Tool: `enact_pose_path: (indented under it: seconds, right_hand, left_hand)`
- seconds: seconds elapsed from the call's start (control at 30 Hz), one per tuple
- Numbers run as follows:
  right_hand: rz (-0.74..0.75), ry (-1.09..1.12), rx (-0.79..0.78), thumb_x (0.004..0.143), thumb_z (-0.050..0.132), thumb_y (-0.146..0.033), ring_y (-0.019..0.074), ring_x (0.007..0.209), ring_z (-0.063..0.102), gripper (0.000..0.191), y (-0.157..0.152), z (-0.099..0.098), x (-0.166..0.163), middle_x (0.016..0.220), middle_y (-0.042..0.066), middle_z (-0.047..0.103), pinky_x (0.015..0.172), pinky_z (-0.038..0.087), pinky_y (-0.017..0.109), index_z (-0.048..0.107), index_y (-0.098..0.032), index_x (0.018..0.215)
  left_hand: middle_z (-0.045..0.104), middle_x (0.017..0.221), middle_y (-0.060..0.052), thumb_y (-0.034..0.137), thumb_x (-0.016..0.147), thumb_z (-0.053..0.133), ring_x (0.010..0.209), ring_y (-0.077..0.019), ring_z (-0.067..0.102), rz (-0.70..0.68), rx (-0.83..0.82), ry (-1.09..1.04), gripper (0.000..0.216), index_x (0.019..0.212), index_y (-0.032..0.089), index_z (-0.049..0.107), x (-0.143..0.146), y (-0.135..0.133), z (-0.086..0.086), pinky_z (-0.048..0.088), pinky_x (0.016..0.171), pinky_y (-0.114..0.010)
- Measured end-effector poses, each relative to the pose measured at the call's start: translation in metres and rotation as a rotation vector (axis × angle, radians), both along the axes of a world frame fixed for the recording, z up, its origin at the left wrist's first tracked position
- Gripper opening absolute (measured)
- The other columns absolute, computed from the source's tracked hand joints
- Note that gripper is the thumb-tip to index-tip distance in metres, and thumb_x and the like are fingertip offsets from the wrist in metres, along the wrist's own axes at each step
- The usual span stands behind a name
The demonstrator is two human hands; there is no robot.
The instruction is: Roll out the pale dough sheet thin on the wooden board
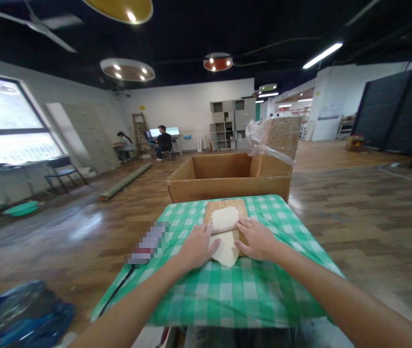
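Note:
A flattened sheet of pale dough [225,252] lies on a wooden board [243,207], its near edge hanging past the board onto the cloth. Across its middle runs a pale rolling pin [223,229], close in colour to the dough, with a shadow line beneath it. My left hand [199,244] presses on the pin's left end, fingers forward and thumb near the dough. On the right end rests my right hand [257,239], fingers over the pin and thumb pointing inward. My palms hide the pin's ends.
A green-and-white checked cloth [263,290] covers the table. Left lies a pixelated, phone-like object [149,245] with a black cable. Beyond stands an open cardboard box [227,188] beside a plastic-wrapped carton [281,137]. Clear blue-tinted plastic [21,314] sits lower left. Two people sit at the back.

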State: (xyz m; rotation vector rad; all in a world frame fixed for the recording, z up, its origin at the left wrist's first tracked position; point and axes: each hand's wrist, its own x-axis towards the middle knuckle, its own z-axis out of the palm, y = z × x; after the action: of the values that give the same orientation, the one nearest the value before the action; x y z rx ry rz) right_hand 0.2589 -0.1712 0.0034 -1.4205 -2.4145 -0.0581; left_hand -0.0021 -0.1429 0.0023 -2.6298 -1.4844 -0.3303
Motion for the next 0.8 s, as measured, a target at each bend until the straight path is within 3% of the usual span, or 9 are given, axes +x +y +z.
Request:
enact_pose_path:
  seconds: [0.1,0.2,0.37,0.5,0.8]
  right_hand:
    - [0.0,-0.015,0.018,0.096,0.049,-0.054,0.0323,0.144,0.046,0.069,0.003,0.003,-0.001,0.151,0.02,0.054,0.121,0.031,0.046,0.054,-0.008,0.147]
    - [-0.024,-0.038,0.018,0.096,0.049,-0.056,0.0341,0.142,0.048,0.072,0.019,0.004,-0.007,0.151,0.023,0.054,0.118,0.034,0.046,0.053,-0.005,0.147]
    - [-0.102,-0.058,-0.072,0.098,0.04,-0.068,0.0356,0.143,0.047,0.086,0.068,0.001,-0.02,0.155,0.025,0.048,0.117,0.034,0.043,0.045,-0.002,0.153]
    - [-0.114,-0.069,-0.147,0.101,0.027,-0.069,0.033,0.148,0.04,0.088,0.116,-0.005,-0.024,0.159,0.024,0.043,0.12,0.03,0.042,0.041,-0.001,0.155]
    - [-0.07,-0.169,-0.141,0.108,0.017,-0.057,0.0309,0.147,0.043,0.07,0.198,-0.016,-0.022,0.152,0.019,0.054,0.121,0.027,0.047,0.056,-0.013,0.145]
  left_hand:
    - [0.046,0.158,-0.021,0.059,0.1,0.037,0.151,-0.0369,0.036,0.038,0.008,0.006,0.073,0.154,0.009,0.041,0.005,0.004,-0.006,0.025,0.122,-0.053]
    - [0.047,0.157,-0.022,0.061,0.1,0.038,0.15,-0.0381,0.037,0.059,0.007,0.017,0.074,0.152,0.009,0.044,0.009,0.024,-0.009,0.025,0.121,-0.055]
    - [0.062,0.14,-0.019,0.052,0.106,0.032,0.133,-0.0337,0.054,0.042,0.01,0.082,0.054,0.134,0.016,0.06,0.011,0.08,-0.006,0.034,0.114,-0.053]
    - [0.067,0.126,-0.016,0.04,0.108,0.032,0.123,-0.0319,0.058,-0.064,0.053,0.175,0.041,0.125,0.022,0.065,0.009,0.129,-0.007,0.041,0.105,-0.053]
    - [0.068,0.121,-0.016,0.034,0.108,0.033,0.12,-0.0313,0.055,-0.194,0.128,0.195,0.041,0.137,0.022,0.06,0.003,0.222,-0.029,0.041,0.103,-0.048]
